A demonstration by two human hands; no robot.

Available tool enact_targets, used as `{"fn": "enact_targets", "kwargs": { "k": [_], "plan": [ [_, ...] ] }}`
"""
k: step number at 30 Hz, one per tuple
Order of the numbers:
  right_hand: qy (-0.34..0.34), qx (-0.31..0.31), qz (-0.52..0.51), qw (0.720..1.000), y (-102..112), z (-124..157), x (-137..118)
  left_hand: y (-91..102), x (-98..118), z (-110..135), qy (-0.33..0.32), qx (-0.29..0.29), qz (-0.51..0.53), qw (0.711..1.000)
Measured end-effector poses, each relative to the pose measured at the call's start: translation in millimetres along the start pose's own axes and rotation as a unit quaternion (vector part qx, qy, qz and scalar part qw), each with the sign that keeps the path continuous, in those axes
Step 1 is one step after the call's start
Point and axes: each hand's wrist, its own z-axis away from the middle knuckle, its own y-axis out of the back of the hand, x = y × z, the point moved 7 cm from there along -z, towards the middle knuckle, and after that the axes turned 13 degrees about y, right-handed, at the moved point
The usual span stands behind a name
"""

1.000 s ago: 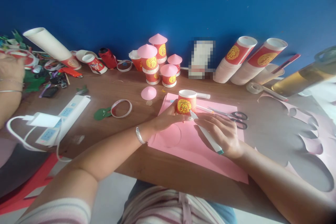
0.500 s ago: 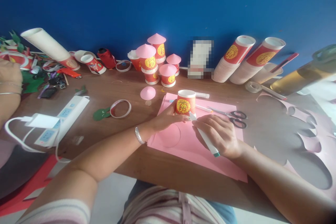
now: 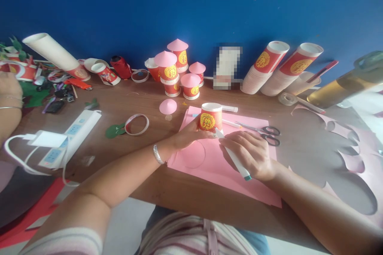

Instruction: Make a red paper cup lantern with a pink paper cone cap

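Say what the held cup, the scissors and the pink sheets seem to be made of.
Cup: probably paper, smooth, printed red and yellow with a white rim.
Scissors: blades likely metal, slim and greyish, finish unclear; dark rounded handles, perhaps plastic.
Pink sheets: apparently matte paper or card, lying flat with thin edges.

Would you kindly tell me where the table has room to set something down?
Bare tabletop shows between the white ring and the pink paper, and between the scissors and the pink offcuts. It is crowded along the blue wall and around the left hand and right hand.
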Motion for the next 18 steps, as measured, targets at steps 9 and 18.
{"fn": "enact_targets", "kwargs": {
  "k": [9, 18],
  "plan": [
    [-0.009, 0.013, 0.005, 1.000, 3.7, 2.0, 2.6, 1.7, 0.3, -1.0, 0.001, 0.005, 0.015, 1.000],
    [-0.012, 0.014, -0.004, 1.000, 4.3, 1.9, 3.6, 1.9, -0.9, -1.8, 0.008, 0.003, 0.022, 1.000]
  ]
}}
